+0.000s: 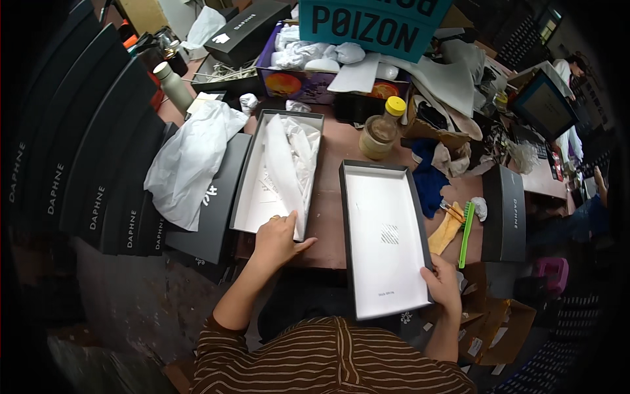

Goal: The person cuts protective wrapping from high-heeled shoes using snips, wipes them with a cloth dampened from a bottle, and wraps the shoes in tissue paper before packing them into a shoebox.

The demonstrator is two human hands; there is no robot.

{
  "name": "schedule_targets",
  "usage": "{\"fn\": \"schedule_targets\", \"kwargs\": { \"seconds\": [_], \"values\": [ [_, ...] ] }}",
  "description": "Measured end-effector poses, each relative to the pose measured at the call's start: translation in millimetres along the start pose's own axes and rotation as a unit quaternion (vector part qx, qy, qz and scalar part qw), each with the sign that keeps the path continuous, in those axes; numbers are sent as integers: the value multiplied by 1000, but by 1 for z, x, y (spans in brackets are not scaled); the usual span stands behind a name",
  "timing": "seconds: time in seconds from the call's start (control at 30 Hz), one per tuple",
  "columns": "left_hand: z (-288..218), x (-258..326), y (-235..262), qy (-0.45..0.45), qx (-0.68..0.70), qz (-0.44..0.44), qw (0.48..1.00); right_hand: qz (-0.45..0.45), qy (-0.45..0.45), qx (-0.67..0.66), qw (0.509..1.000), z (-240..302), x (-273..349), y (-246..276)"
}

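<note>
A black shoebox [240,197] with a white inside stands on the table in front of me, with white tissue paper [282,157] bunched in it. My left hand [277,241] is at the box's near end, its fingers touching the tissue and its thumb stretched out to the right. My right hand [442,284] grips the lower right edge of a shoebox lid [377,197]. The lid's white inside faces up, with a small striped patch near its middle, and its near end reaches past the table edge.
Black shoeboxes [98,164] are stacked high at left. White tissue [190,157] covers another black box [220,217]. Beyond stand a yellow-capped jar [380,134], a bottle [172,88] and a teal box [367,29]. A green brush [466,235] and yellow cloth [446,230] lie at right.
</note>
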State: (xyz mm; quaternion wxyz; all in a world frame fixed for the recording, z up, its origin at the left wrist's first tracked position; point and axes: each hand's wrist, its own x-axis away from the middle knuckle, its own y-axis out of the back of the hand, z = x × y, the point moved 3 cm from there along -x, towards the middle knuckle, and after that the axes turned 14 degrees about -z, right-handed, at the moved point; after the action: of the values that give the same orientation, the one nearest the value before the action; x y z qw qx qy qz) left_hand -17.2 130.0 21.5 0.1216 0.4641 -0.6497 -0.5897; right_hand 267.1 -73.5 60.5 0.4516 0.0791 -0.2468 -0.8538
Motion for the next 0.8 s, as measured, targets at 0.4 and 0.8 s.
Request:
{"fn": "schedule_targets", "kwargs": {
  "seconds": [0.4, 0.8],
  "values": [
    [103, 20, 124, 130, -167, -325, 922, -6, 234, 123, 964, 133, -99, -175],
    [166, 151, 47, 660, 508, -352, 426, 26, 540, 192, 819, 278, -59, -385]
  ]
}}
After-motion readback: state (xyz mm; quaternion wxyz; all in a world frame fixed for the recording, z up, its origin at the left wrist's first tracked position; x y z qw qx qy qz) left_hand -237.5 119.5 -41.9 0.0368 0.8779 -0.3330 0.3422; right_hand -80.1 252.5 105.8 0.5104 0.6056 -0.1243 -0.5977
